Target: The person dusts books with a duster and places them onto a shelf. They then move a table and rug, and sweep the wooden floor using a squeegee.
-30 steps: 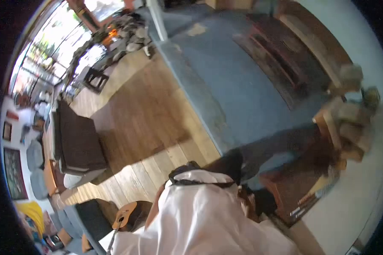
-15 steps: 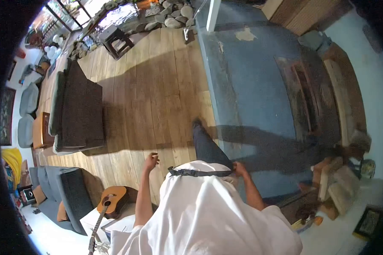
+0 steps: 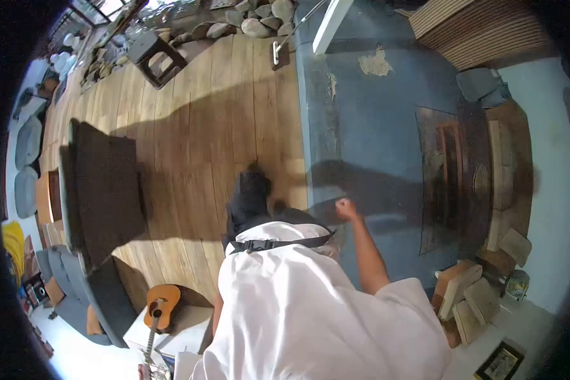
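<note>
My right hand (image 3: 345,209) is held out in front of my body, over the blue floor near its border with the wood planks. Its fingers are curled into a loose fist, and nothing shows in them. My left hand is hidden behind my white shirt (image 3: 316,304); only a strip of that forearm shows at the shirt's edge. A black strap with a buckle (image 3: 259,245) crosses the shirt. One dark trouser leg (image 3: 250,196) is stepping forward on the wood floor (image 3: 202,139).
A dark sofa back (image 3: 111,190) stands to the left. Behind it, an acoustic guitar (image 3: 164,301) rests on a white box (image 3: 193,323). Ahead are a small dark stool (image 3: 158,60), stones (image 3: 256,27) and a white post (image 3: 331,25). Cushioned seats (image 3: 459,288) line the right.
I have walked forward, and another leg leads now. My right hand has swung up and forward from beside my hip. My left hand has swung back out of sight.
</note>
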